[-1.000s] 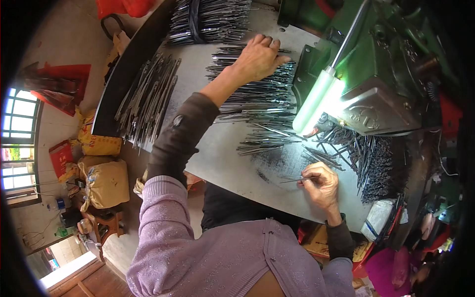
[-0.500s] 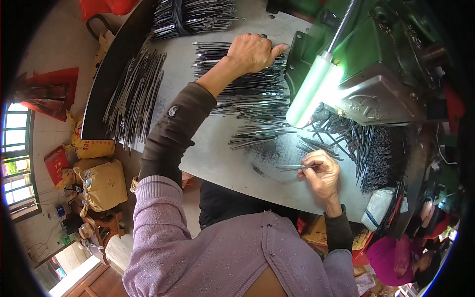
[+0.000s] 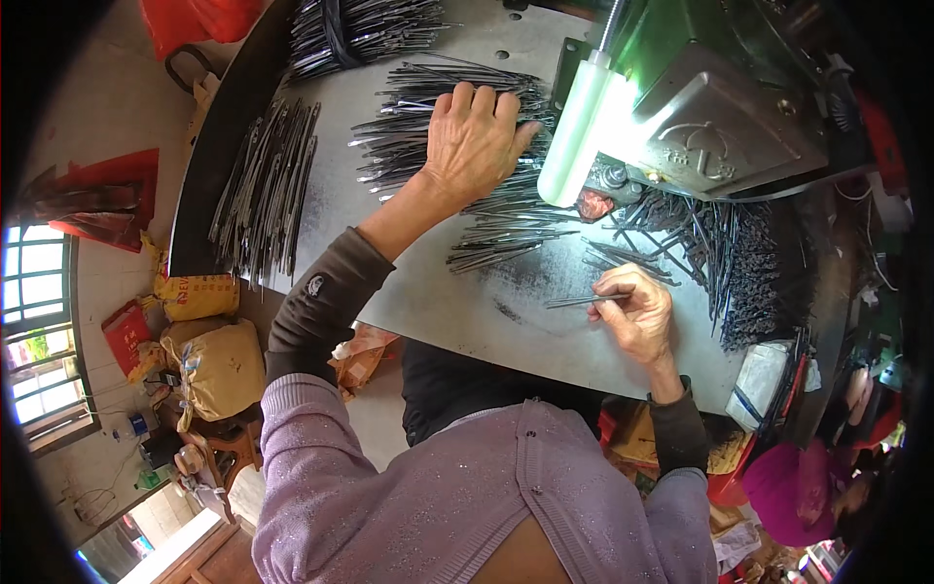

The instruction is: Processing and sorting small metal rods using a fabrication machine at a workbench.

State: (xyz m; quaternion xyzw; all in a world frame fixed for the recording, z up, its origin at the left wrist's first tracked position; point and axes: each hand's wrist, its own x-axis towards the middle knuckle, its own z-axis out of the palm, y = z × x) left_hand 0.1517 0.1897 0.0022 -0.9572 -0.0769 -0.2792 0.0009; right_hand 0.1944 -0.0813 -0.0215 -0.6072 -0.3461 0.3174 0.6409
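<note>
My left hand lies over a broad pile of thin dark metal strips on the metal tabletop. Its fingers curl down into the strips and the thumb sticks out to the right; the fingertips are hidden. Nearer the front edge, my right hand pinches a couple of thin metal strips between thumb and fingers, their ends pointing left. Just beyond that hand lie a few loose strips. A smaller group of strips sits between both hands.
A lit tube lamp on a flexible neck hangs before a green machine. Another strip pile lies left, a tied bundle at the back. Dark strips heap at right, near a pale box. A curved rim bounds the left side.
My left hand has moved toward me over the pile, and the strips beneath it look more spread. My right hand still pinches its strips. The whole view has shifted slightly.
</note>
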